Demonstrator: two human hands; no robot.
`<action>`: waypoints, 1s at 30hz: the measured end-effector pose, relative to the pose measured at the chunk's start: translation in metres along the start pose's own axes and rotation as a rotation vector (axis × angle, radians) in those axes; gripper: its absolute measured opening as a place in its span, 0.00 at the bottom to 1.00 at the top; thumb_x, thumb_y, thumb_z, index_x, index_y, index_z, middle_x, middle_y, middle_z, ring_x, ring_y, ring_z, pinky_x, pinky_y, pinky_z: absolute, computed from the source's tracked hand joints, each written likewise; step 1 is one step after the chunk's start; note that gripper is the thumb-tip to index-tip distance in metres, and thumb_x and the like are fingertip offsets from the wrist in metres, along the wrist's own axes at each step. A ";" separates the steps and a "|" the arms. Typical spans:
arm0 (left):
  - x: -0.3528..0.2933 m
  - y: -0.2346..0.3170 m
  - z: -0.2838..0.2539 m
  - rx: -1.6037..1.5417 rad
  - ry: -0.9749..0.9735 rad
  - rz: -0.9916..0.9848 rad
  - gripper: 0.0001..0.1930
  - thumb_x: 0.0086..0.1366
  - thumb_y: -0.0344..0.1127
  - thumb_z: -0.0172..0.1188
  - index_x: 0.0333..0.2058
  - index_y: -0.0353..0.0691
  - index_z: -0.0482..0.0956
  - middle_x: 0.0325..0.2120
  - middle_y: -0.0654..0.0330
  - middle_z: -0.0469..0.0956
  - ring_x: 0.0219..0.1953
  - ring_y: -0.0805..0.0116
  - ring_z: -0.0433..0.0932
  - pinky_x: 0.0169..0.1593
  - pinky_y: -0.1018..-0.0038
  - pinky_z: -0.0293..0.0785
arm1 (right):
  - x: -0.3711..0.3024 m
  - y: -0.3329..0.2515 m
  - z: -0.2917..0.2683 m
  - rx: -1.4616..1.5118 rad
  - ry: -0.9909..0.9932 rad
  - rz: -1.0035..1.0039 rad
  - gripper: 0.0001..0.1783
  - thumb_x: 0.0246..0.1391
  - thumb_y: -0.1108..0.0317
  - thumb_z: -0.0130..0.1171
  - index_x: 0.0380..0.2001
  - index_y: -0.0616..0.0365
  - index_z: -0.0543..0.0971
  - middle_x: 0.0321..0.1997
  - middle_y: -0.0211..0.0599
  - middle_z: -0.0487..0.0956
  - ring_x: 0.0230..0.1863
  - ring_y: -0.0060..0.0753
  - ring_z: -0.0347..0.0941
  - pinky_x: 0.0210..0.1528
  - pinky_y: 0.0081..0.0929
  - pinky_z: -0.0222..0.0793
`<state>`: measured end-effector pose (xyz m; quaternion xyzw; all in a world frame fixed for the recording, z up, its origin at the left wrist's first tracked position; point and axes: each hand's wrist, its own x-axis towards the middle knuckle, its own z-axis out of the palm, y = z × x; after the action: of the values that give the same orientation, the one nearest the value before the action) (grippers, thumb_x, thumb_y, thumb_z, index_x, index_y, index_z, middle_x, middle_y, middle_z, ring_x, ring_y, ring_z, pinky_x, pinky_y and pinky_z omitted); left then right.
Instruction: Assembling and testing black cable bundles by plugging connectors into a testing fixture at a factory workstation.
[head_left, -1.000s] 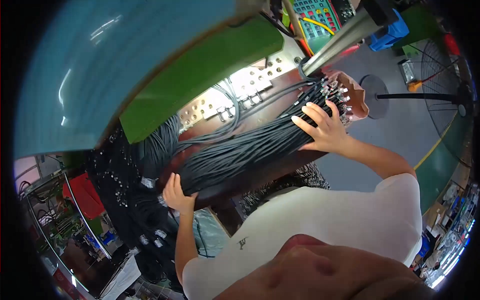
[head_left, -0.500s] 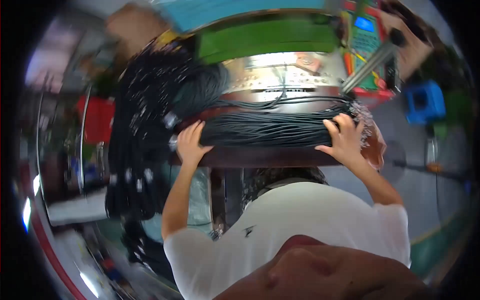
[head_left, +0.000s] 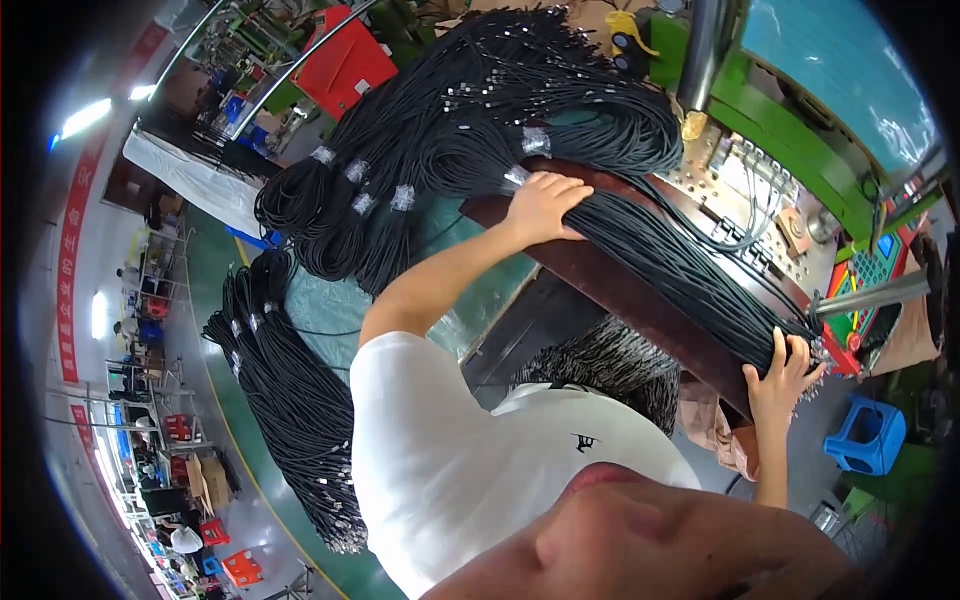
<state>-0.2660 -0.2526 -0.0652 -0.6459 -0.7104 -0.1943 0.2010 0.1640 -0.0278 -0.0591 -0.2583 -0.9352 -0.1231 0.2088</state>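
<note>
A long bundle of black cables (head_left: 680,270) lies slantwise along a dark brown ledge. At its far left end my left hand (head_left: 540,210) is closed over the cables, thumb on the near side. Close to the bundle's right end, my right hand (head_left: 783,375) curls over it with the fingers somewhat spread. Small metallic cable ends show beside the right fingers. My palms hide the parts of the bundle under them.
Coiled black cables (head_left: 480,160) with clear wrapping bands heap up beyond my left hand. More cable bundles (head_left: 290,390) hang at the left. A green machine frame (head_left: 800,130) and a metal post (head_left: 870,297) stand beyond the ledge. A blue stool (head_left: 866,435) is at right.
The view has swung, so the ledge and bundle now slant down to the right and more of the left side shows. Both hands stay at the bundle's ends.
</note>
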 end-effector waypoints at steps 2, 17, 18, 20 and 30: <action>-0.006 0.003 -0.005 0.042 -0.020 -0.012 0.40 0.33 0.57 0.70 0.48 0.46 0.74 0.46 0.61 0.75 0.47 0.60 0.73 0.52 0.61 0.66 | 0.016 0.010 -0.021 0.180 -0.150 0.021 0.29 0.55 0.43 0.49 0.50 0.52 0.72 0.51 0.39 0.68 0.60 0.43 0.60 0.64 0.59 0.41; 0.014 -0.005 -0.010 -0.037 -0.159 0.002 0.41 0.33 0.54 0.70 0.50 0.44 0.75 0.49 0.59 0.75 0.49 0.62 0.74 0.50 0.63 0.67 | 0.155 0.007 0.049 0.424 -0.302 -0.158 0.44 0.44 0.50 0.64 0.61 0.59 0.61 0.60 0.52 0.65 0.60 0.53 0.60 0.64 0.45 0.52; 0.013 -0.005 -0.009 0.017 -0.117 0.023 0.39 0.41 0.61 0.64 0.50 0.43 0.74 0.49 0.59 0.75 0.48 0.61 0.74 0.49 0.64 0.67 | 0.153 0.009 0.057 0.450 -0.343 -0.120 0.44 0.46 0.48 0.63 0.61 0.61 0.61 0.61 0.52 0.64 0.61 0.55 0.58 0.65 0.45 0.51; 0.018 -0.003 -0.008 0.031 -0.119 0.049 0.39 0.44 0.63 0.62 0.50 0.42 0.74 0.49 0.60 0.75 0.49 0.62 0.74 0.49 0.62 0.66 | 0.159 0.006 0.061 0.446 -0.269 -0.059 0.40 0.42 0.51 0.66 0.56 0.59 0.66 0.57 0.51 0.69 0.57 0.52 0.64 0.59 0.43 0.60; 0.127 0.111 -0.003 -0.742 -0.376 0.057 0.18 0.61 0.37 0.57 0.48 0.36 0.74 0.48 0.51 0.75 0.50 0.53 0.74 0.54 0.66 0.68 | 0.124 0.054 0.081 0.522 -0.044 -0.079 0.11 0.55 0.66 0.54 0.38 0.60 0.79 0.35 0.44 0.79 0.39 0.45 0.75 0.46 0.33 0.71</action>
<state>-0.1665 -0.1378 0.0072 -0.7183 -0.5983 -0.3100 -0.1734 0.0695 0.0990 -0.0677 -0.1615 -0.9490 0.1196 0.2430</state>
